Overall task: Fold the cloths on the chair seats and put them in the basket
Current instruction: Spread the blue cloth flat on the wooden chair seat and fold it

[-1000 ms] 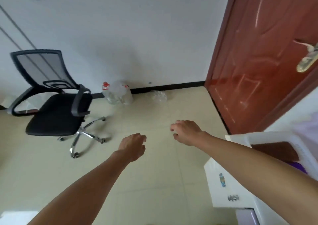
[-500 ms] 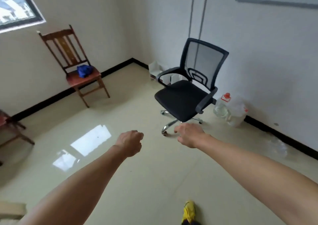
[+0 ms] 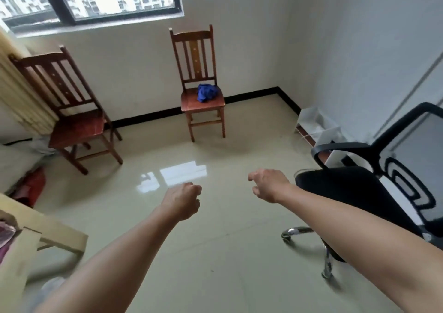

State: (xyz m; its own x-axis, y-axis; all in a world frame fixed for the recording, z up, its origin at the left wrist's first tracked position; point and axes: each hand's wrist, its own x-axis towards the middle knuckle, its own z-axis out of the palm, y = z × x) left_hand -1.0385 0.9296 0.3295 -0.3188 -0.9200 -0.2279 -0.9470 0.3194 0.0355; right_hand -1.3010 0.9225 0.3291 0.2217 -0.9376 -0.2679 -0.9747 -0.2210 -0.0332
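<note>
View swung; blue cloth [image 3: 206, 92] on chair [image 3: 190, 104]; left hand [image 3: 183, 200] fisted, right hand [image 3: 269, 185] slack.

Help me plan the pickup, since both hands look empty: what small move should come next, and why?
Probably step toward the far slatted wooden chair: the crumpled blue cloth lies on its seat, while the left hand and right hand hold nothing and hang over the floor, well short of it.

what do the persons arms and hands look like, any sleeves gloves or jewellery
Both are bare: the left hand and right hand wear no gloves, and no ring, watch or bracelet shows. The left forearm and right forearm have no sleeves anywhere in view.
</note>
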